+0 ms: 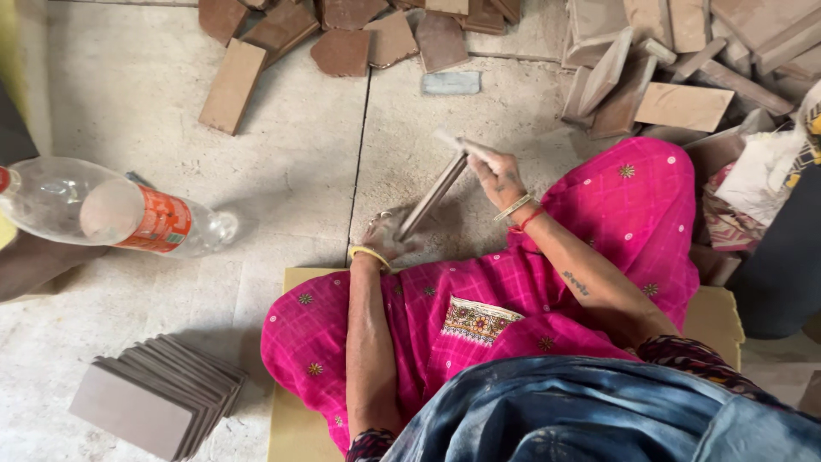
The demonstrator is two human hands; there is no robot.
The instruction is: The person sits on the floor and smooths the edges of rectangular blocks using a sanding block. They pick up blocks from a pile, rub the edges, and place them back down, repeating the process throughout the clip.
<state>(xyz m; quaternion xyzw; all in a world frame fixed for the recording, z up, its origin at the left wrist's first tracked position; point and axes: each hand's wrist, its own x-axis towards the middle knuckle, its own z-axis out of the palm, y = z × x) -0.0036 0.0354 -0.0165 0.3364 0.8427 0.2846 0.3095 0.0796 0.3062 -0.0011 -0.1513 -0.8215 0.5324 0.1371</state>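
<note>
Left hand (385,239) grips the lower end of a tile (434,194) standing on edge; right hand (494,174), closed on a blurred tool (457,143), is at its top.

Even soft daylight, faint shadows, motion blur on right hand (496,175), slight wide-angle stretch at edges

A bright pink garment (547,282) carries small embroidered flower motifs and a patterned patch. The tiles (158,393) are dusty brown-grey. The clear plastic bottle (111,214) wears an orange label. The floor (291,154) is pale grey. Bangles are yellow and red.
</note>
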